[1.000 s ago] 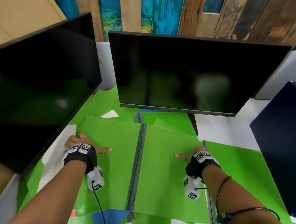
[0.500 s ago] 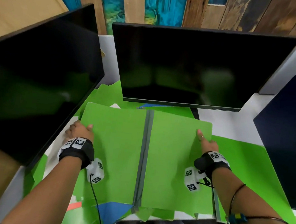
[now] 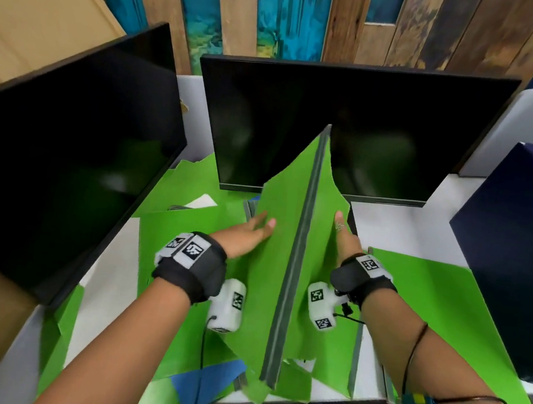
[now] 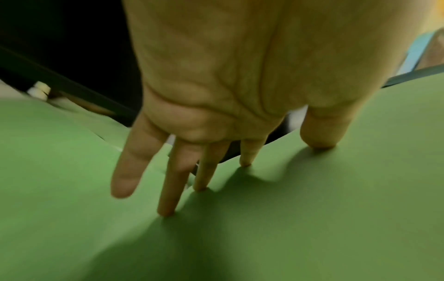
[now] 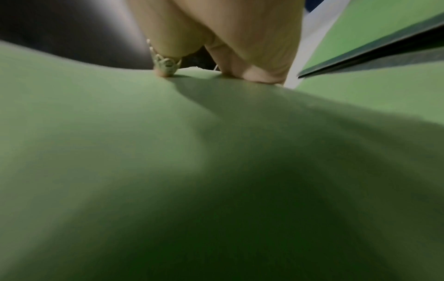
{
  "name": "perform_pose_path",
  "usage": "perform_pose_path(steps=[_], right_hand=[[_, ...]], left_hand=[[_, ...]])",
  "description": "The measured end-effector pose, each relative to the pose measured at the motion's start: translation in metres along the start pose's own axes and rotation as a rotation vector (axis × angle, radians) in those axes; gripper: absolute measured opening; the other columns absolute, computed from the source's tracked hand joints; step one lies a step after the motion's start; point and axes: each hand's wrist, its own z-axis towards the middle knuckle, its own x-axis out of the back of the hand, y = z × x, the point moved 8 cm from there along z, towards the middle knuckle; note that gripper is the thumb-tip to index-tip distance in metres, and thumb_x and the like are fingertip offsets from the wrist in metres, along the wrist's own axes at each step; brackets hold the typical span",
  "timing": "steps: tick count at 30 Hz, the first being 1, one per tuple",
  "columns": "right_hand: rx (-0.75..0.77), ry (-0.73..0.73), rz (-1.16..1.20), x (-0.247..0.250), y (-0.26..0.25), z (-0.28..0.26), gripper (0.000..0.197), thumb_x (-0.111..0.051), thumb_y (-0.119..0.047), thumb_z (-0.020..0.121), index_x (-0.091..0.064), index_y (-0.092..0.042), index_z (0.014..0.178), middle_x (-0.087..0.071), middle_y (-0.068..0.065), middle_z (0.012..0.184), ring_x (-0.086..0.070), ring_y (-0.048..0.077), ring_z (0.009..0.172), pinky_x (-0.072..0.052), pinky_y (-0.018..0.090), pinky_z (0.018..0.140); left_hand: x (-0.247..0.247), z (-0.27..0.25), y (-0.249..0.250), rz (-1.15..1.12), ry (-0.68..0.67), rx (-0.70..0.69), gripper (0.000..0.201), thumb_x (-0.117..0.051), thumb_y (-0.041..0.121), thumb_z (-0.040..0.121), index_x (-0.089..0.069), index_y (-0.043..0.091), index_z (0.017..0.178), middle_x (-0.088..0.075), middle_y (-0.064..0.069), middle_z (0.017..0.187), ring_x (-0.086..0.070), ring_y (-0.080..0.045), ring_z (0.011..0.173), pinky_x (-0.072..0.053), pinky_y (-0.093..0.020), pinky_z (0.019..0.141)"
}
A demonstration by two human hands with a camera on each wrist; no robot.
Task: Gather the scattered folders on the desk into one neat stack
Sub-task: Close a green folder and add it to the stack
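Risk of slipping: green folder tented spine-up above the table, pressed between left hand and right hand, each grip flat, fingers straight, pinching nothing. Could buckle or slide from uneven pressure. Below, more green folders scattered, not stacked. Behind, two dark monitors, painted plank wall.
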Motion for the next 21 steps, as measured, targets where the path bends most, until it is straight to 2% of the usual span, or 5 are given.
perform_pose_path(steps=[3,7,11,14,21], right_hand=[[0.024,-0.165,0.129,-0.037,0.022,0.045,0.112,-0.039,-0.093,0.055,-0.052,-0.012,0.130,-0.052,0.015,0.137,-0.054,0.033,0.119,-0.039,0.049,0.106],[0.016,-0.250,0.330,-0.050,0.015,0.028,0.059,-0.046,-0.065,0.083,-0.060,-0.009,0.094,-0.064,0.016,0.099,-0.064,0.030,0.091,-0.053,0.043,0.087],[0.110,0.086,0.082,0.019,-0.011,0.010,0.081,-0.034,-0.073,0.081,-0.059,-0.002,0.111,-0.059,0.017,0.103,-0.058,0.035,0.098,-0.048,0.038,0.093],[0.129,0.313,0.003,0.083,-0.014,0.006,0.076,-0.042,-0.058,0.090,-0.047,0.010,0.125,-0.053,0.025,0.125,-0.052,0.036,0.107,-0.038,0.036,0.091],[-0.129,0.412,-0.132,0.150,0.059,0.005,0.092,-0.056,-0.046,0.088,-0.004,0.000,0.148,-0.031,0.024,0.149,-0.036,0.038,0.135,-0.029,0.042,0.111]], left_hand=[[-0.028,0.000,0.031,-0.087,-0.119,-0.040,0.057,-0.016,0.059,0.093,-0.006,0.041,0.146,-0.021,0.001,0.155,-0.047,-0.025,0.124,-0.037,-0.041,0.105],[-0.047,-0.003,0.056,-0.240,-0.183,-0.050,0.050,-0.021,0.043,0.099,-0.021,0.025,0.146,-0.042,-0.006,0.140,-0.049,-0.020,0.112,-0.043,-0.027,0.093],[-0.019,0.004,0.048,-0.382,0.003,-0.087,0.032,-0.025,0.009,0.101,-0.052,-0.007,0.108,-0.054,-0.016,0.098,-0.044,-0.014,0.073,-0.036,-0.004,0.047],[0.008,0.013,0.037,-0.514,0.161,-0.123,0.044,-0.020,0.027,0.102,-0.049,0.015,0.071,-0.048,0.003,0.058,-0.047,-0.003,0.046,-0.038,-0.015,0.045],[-0.062,0.040,0.024,-0.144,-0.186,-0.081,0.064,-0.056,0.019,0.091,-0.023,0.012,0.146,-0.062,-0.013,0.119,-0.065,-0.023,0.087,-0.056,-0.026,0.068]])
